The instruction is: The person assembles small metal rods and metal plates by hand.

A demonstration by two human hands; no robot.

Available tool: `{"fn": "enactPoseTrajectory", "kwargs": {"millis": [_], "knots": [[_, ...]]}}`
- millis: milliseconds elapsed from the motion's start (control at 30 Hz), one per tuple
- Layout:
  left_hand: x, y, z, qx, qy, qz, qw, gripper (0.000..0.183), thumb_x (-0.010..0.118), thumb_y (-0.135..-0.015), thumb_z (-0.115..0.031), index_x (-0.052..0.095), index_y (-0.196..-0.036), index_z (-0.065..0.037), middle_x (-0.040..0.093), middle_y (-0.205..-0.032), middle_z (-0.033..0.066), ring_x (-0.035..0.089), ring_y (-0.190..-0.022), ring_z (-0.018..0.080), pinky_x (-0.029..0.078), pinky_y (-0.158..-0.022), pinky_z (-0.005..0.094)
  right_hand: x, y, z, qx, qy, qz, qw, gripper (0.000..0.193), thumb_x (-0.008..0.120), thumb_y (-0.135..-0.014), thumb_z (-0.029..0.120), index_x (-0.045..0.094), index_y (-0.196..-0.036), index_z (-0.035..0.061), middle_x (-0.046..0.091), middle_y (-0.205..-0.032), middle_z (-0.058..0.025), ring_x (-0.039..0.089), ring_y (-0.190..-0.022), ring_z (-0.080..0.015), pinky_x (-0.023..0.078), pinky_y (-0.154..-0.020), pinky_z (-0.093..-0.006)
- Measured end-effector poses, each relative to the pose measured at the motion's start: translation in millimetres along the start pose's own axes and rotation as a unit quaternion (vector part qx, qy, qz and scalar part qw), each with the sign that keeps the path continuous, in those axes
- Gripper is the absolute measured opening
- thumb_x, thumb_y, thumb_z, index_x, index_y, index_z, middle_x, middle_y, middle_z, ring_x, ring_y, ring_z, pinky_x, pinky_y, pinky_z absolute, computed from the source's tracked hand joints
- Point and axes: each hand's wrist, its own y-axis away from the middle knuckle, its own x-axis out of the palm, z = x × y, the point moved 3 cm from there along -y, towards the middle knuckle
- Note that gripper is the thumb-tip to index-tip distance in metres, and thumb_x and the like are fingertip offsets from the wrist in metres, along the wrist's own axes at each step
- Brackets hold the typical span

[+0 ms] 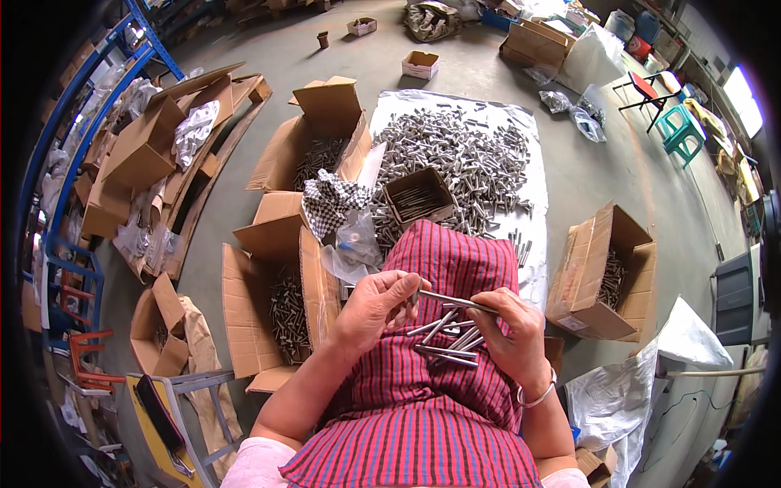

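Note:
Above my lap, a thin grey metal rod (454, 300) spans the gap between my hands. Its left end is pinched by the thumb and fingers of my left hand (376, 311); any small part there is too hard to make out. The fingers of my right hand (512, 332) close on the other end, and a bracelet circles that wrist. Below the rod, several loose metal rods (455, 355) lie on the striped red apron (423, 439) over my legs. Ahead of my knees, a small open carton (419, 184) holds thin pins and sits among many short metal pieces (488, 154).
The pieces cover a white sheet (389, 101) on the floor. Open cardboard boxes of metal parts stand left (319, 281) and right (579, 281), beside a checkered cloth (333, 199) and plastic bag (358, 244). Farther off are a pallet (259, 91) and a green stool (682, 130).

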Motion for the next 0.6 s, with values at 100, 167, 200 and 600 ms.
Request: {"fn": "enactPoseTrajectory", "kwargs": {"millis": [100, 167, 200, 600], "knots": [[-2, -1, 2, 0.005, -0.005, -0.003, 1.000, 0.038, 0.054, -0.088, -0.037, 0.060, -0.097, -0.001, 0.057, -0.062, 0.0025, 0.045, -0.044, 0.0041, 0.032, -0.040, 0.0160, 1, 0, 1, -0.001, -0.002, -0.007, 1.000, 0.012, 0.066, -0.074, 0.000, 0.059, -0.084, 0.0002, 0.057, -0.068, -0.0076, 0.053, -0.051, -0.0158, 0.041, -0.045, -0.0261], [-3, 0, 3, 0.003, -0.018, -0.009, 1.000, 0.037, 0.054, -0.088, -0.035, 0.060, -0.098, 0.000, 0.057, -0.062, 0.0023, 0.044, -0.044, 0.0040, 0.031, -0.040, 0.0164, 3, 0, 3, -0.006, -0.005, -0.009, 1.000, 0.012, 0.066, -0.075, 0.001, 0.059, -0.084, 0.0001, 0.057, -0.068, -0.0075, 0.053, -0.051, -0.0157, 0.041, -0.045, -0.0259], [-4, 0, 4, 0.003, -0.018, -0.010, 1.000, 0.037, 0.054, -0.088, -0.035, 0.060, -0.098, 0.000, 0.057, -0.062, 0.0023, 0.044, -0.044, 0.0040, 0.031, -0.040, 0.0164, 4, 1, 3, -0.006, -0.005, -0.008, 1.000, 0.012, 0.066, -0.075, 0.001, 0.059, -0.084, 0.0001, 0.057, -0.068, -0.0075, 0.053, -0.051, -0.0157, 0.041, -0.045, -0.0259], [-4, 11, -8, 0.037, -0.016, 0.009, 0.999, 0.033, 0.061, -0.085, -0.011, 0.054, -0.114, 0.003, 0.056, -0.069, -0.0004, 0.048, -0.055, 0.0041, 0.036, -0.049, 0.0159, 33, 25, -17, 0.228, -0.184, -0.010, 0.956, 0.025, 0.054, -0.088, 0.012, 0.056, -0.068, -0.0014, 0.050, -0.050, -0.0049, 0.048, -0.043, -0.0101, 0.035, -0.041, -0.0261]]}}
